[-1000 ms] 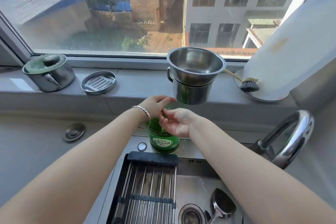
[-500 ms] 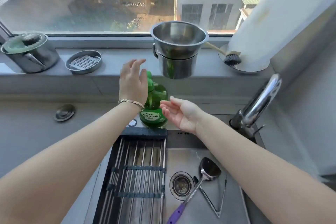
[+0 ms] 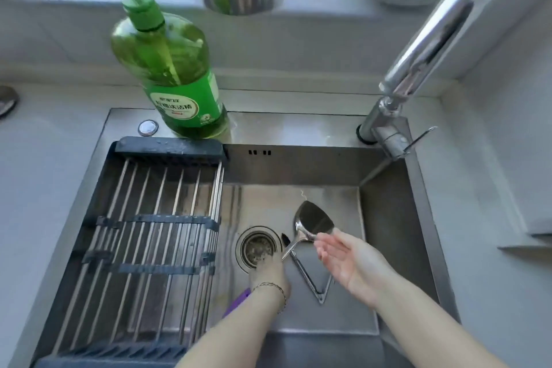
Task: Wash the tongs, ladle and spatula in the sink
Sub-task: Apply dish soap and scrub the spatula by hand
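The sink (image 3: 388, 218) is taken as landmark. Its left half is covered by a roll-up rack (image 3: 155, 236). A green soap bottle (image 3: 179, 75) is seen on its back ledge. On its floor, right of the drain (image 3: 258, 246), tongs (image 3: 313, 281) are laid. A spatula (image 3: 313, 222) with purple handle is gripped by the left hand (image 3: 268, 273). The right hand (image 3: 352, 263) is held open, fingers spread, just beside the blade.

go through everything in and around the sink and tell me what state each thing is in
Faucet: no water visible.
Soap bottle: upright, part full.
Drain: unplugged.
Spatula: lifted by left hand.
Right hand: open, empty.
Tongs: lying open in the sink.
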Tool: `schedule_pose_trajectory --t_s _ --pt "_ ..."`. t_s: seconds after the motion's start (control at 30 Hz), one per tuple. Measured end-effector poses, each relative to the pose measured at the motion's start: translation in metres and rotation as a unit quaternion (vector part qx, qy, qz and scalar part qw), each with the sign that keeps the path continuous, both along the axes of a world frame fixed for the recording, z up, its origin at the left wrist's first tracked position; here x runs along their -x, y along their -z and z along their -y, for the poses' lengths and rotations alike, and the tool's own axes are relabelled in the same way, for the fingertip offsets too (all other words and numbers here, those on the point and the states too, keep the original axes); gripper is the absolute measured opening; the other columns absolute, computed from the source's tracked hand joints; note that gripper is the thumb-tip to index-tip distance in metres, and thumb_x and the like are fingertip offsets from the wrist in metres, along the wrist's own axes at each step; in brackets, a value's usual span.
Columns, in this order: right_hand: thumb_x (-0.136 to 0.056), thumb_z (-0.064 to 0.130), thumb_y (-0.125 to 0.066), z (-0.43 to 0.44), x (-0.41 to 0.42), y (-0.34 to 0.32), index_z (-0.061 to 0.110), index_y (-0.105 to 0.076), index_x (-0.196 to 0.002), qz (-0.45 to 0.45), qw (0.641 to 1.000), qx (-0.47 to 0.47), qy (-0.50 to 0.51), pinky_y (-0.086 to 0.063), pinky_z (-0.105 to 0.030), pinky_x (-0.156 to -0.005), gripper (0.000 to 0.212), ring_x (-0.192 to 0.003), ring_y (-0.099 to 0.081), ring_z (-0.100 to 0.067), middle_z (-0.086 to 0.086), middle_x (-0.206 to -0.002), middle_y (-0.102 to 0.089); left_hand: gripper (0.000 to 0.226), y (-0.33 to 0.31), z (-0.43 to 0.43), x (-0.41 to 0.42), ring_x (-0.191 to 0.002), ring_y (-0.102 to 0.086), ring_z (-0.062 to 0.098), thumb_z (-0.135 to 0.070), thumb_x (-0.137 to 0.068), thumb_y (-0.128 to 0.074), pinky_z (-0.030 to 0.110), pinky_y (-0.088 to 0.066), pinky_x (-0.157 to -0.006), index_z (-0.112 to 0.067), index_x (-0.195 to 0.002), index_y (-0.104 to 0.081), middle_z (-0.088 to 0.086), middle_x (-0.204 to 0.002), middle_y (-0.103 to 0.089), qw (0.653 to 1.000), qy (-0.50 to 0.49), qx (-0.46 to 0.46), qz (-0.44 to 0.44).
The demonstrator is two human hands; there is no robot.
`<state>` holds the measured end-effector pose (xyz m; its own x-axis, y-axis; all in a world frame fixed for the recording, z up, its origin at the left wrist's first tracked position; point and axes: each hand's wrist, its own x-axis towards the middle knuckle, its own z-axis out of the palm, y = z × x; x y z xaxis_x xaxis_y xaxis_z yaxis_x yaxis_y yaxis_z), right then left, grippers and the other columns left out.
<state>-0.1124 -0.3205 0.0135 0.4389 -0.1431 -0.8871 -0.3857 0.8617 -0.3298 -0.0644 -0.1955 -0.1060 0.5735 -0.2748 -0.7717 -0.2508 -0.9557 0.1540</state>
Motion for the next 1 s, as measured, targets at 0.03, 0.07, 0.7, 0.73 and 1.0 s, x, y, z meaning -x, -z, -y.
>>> schedule_pose_trajectory --t_s 0.03,0.07,0.7,0.73,1.0 --pt "-0.097 0.015 -0.046 0.004 0.005 0.008 -0.007 -0.063 -0.081 -0.003 1.0 -0.002 0.003 -0.052 -0.017 -0.041 0.032 -0.042 -0.061 -0.014 -0.012 -0.061 -0.065 0.04 0.014 0.002 0.002 -0.127 -0.046 0.024 -0.011 -0.089 -0.045 0.035 -0.038 -0.101 -0.016 -0.129 -0.041 0.006 -0.136 -0.047 1.0 -0.008 0.002 0.012" --pt "-0.097 0.015 -0.046 0.008 0.008 0.015 -0.006 -0.063 -0.082 -0.008 1.0 -0.003 0.005 -0.051 -0.017 -0.04 0.031 -0.041 -0.061 -0.013 -0.011 -0.058 -0.065 0.04 0.025 0.003 0.003 -0.127 -0.044 0.024 -0.009 -0.09 -0.042 0.036 -0.037 -0.101 -0.016 -0.13 -0.041 0.007 -0.137 -0.046 1.0 -0.014 0.008 0.02" --pt "-0.1 0.014 -0.039 0.04 0.013 -0.082 0.0 -0.061 -0.098 0.101 0.934 0.342 0.029 -0.056 -0.018 -0.071 0.026 -0.086 -0.067 -0.022 -0.009 -0.088 -0.066 0.034 -0.165 -0.002 0.006 -0.081 -0.062 0.021 -0.046 -0.091 -0.046 0.028 -0.047 -0.065 -0.018 -0.074 -0.056 -0.002 -0.074 -0.063 0.958 -0.021 0.229 0.172" --pt "-0.099 0.013 -0.04 0.035 0.017 -0.085 0.004 -0.062 -0.103 0.095 0.898 0.427 -0.039 -0.054 -0.019 -0.078 0.024 -0.096 -0.065 -0.022 -0.005 -0.094 -0.066 0.035 -0.177 -0.005 0.003 -0.08 -0.063 0.02 -0.047 -0.09 -0.047 0.028 -0.048 -0.066 -0.017 -0.077 -0.059 -0.002 -0.074 -0.065 0.954 -0.018 0.236 0.182" --pt "-0.082 0.066 -0.006 0.02 0.016 -0.1 0.016 -0.006 -0.149 0.083 0.593 0.662 -0.45 0.001 -0.021 -0.117 0.084 -0.137 0.006 0.007 0.012 -0.155 0.0 0.033 -0.25 -0.042 -0.008 -0.085 -0.062 0.011 -0.051 -0.09 -0.044 0.023 -0.046 -0.07 -0.027 -0.095 -0.066 -0.008 -0.087 -0.069 0.931 0.086 0.251 0.249"
